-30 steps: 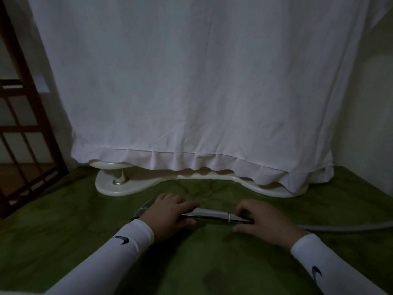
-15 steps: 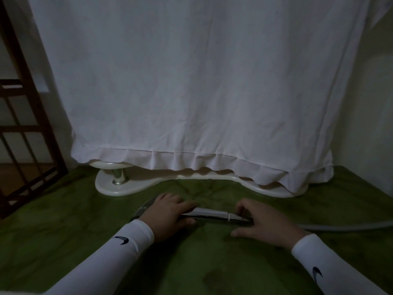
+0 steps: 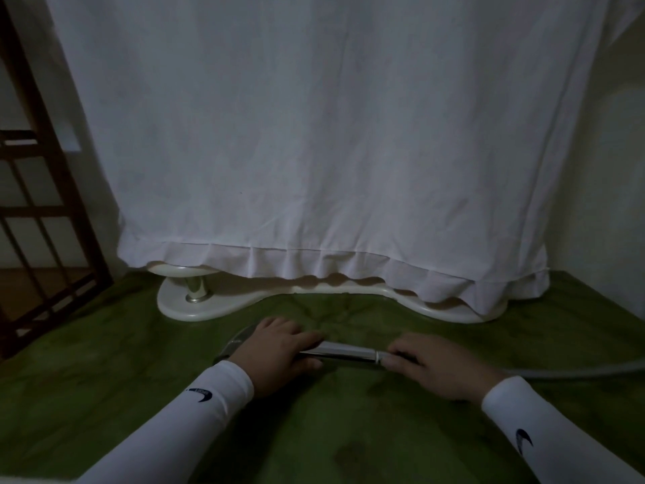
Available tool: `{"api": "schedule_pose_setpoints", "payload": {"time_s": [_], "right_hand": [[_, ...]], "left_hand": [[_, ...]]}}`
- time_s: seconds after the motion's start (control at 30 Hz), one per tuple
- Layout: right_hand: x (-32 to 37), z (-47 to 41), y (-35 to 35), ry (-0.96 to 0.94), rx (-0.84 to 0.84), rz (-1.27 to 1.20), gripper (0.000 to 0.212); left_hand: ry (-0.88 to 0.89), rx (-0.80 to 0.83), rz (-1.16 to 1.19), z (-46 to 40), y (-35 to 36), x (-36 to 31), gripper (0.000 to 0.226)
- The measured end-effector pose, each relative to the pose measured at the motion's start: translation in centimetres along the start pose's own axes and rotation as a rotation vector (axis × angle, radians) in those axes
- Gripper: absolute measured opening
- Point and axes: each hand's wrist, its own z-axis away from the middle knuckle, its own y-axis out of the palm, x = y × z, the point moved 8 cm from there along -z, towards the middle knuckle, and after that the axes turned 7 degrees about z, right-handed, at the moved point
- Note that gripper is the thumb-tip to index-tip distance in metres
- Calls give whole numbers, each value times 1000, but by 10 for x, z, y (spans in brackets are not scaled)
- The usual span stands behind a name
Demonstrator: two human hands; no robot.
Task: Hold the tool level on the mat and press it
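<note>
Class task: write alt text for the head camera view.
Two hands, left hand and right hand, hold a silver metal wand with grey hose on a green cloth, before a hanging white garment.

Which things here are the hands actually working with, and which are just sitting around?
In hand:
left hand, gripping the head end of the silver steamer handle
right hand, holding the handle where it meets the grey hose

Just about:
white garment hanging
cream stand base
green cloth
wooden frame
</note>
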Motion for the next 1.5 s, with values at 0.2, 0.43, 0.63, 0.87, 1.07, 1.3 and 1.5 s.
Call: {"api": "schedule_pose_setpoints", "payload": {"time_s": [0.2,0.43,0.63,0.87,1.07,1.3,1.5], "right_hand": [[8,6,-4,7,-119,109,64],[17,4,-5,-50,-249,181,41],[11,-1,-3,-61,-160,91,26],[3,-10,-4,-43,-36,-26,30],[1,-14,-2,-42,71,-114,22],[2,-18,-2,-32,-23,8,29],[2,-12,7,10,-142,83,36]], "left_hand": [[-11,-12,23,-3,-4,-2,47],[-2,4,16,-1,-6,-4,48],[3,-21,-15,-2,-1,-1,67],[56,-134,-60,1,1,-2,58],[94,-279,-143,7,-1,-9,42],[18,-181,-89,0,0,-3,58],[-24,-55,-58,-5,10,2,70]]}}
